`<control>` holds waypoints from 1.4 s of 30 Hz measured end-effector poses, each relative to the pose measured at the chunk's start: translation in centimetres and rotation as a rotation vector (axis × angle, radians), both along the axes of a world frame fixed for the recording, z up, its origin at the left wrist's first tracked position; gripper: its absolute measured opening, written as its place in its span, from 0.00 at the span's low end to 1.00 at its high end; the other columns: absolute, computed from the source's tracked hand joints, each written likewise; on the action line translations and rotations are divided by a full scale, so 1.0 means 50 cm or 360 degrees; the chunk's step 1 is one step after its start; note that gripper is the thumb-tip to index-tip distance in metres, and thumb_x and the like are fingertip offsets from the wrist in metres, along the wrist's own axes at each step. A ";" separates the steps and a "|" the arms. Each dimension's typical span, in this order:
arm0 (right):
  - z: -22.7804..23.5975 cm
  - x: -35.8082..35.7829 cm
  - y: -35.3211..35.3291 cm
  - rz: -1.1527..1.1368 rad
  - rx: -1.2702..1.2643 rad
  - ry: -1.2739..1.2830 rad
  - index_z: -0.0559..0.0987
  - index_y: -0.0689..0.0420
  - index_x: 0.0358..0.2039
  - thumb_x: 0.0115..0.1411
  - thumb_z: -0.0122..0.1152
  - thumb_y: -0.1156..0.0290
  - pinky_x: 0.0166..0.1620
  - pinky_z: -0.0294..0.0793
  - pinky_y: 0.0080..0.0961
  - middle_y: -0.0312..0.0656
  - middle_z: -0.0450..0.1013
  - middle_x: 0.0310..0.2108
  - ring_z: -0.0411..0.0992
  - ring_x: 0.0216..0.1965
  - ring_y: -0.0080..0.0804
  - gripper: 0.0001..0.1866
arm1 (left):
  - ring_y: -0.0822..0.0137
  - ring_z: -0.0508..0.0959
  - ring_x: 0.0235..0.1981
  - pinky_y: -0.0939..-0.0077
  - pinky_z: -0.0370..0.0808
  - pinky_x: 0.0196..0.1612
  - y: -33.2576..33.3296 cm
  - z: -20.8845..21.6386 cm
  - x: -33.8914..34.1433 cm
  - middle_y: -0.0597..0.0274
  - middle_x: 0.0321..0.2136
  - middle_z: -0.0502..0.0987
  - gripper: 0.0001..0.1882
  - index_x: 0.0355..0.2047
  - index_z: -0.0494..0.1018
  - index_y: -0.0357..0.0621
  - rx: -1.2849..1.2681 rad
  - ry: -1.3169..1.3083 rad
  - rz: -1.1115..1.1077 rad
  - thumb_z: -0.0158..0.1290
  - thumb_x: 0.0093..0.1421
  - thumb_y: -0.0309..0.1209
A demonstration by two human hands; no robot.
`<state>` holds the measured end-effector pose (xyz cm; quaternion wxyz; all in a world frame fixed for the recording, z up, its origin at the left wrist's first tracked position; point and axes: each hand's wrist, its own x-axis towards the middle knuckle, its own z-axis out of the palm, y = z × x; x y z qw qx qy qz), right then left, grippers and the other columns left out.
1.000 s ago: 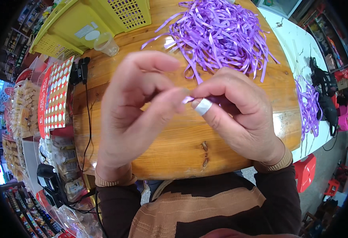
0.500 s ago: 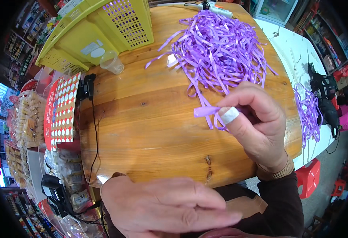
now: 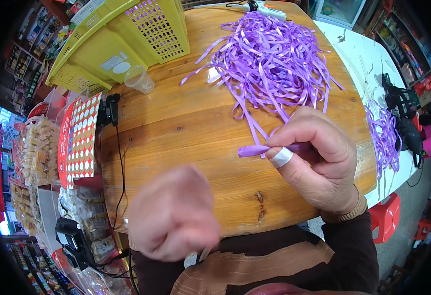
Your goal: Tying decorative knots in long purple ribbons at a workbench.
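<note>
My right hand (image 3: 318, 160) pinches a purple ribbon (image 3: 252, 151) between thumb and forefinger, over the right part of the wooden table. A short folded end of the ribbon sticks out to the left of the fingertips. White tape wraps the thumb tip. My left hand (image 3: 173, 214) hangs over the table's near edge, apart from the ribbon; motion smears it and its fingers look curled in, so I cannot make out whether they hold anything. Beyond my right hand lies a big tangled heap of purple ribbons (image 3: 274, 61), with loose strands trailing toward that hand.
A yellow plastic basket (image 3: 119, 46) stands at the far left of the wooden table (image 3: 176, 152), with a clear plastic cup (image 3: 139, 79) beside it. A black cable (image 3: 121, 167) runs down the left side. More ribbons (image 3: 383, 140) lie on a white marbled table; a red stool (image 3: 386, 216) stands below.
My left hand has drawn back to the left and its stretched fingers have curled in. My right hand has shifted slightly down, still pinching the ribbon.
</note>
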<state>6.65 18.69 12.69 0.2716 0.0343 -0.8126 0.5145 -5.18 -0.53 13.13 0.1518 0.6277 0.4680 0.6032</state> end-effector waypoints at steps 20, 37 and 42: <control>-0.010 -0.009 -0.008 0.0091 0.0266 0.0046 0.77 0.60 0.27 0.46 0.62 0.79 0.21 0.55 0.18 0.33 0.66 0.17 0.61 0.18 0.21 0.05 | 0.62 0.69 0.21 0.72 0.64 0.27 0.053 -0.024 0.009 0.60 0.21 0.70 0.05 0.27 0.71 0.40 -0.0385 0.0386 0.0694 0.53 0.53 0.27; -0.017 -0.011 -0.030 -0.0074 0.0157 0.0028 0.78 0.60 0.31 0.43 0.62 0.80 0.20 0.56 0.18 0.35 0.70 0.22 0.61 0.19 0.22 0.11 | 0.63 0.68 0.22 0.73 0.64 0.26 0.067 -0.046 -0.002 0.58 0.19 0.67 0.03 0.26 0.71 0.40 -0.0240 -0.0182 0.0411 0.50 0.55 0.25; -0.016 -0.016 -0.040 -0.0138 0.0390 0.0170 0.78 0.60 0.30 0.42 0.63 0.81 0.21 0.51 0.18 0.34 0.71 0.22 0.57 0.19 0.21 0.11 | 0.70 0.67 0.23 0.77 0.63 0.25 0.065 -0.062 -0.005 0.64 0.19 0.67 0.07 0.26 0.69 0.38 -0.0142 -0.0111 0.0382 0.49 0.59 0.28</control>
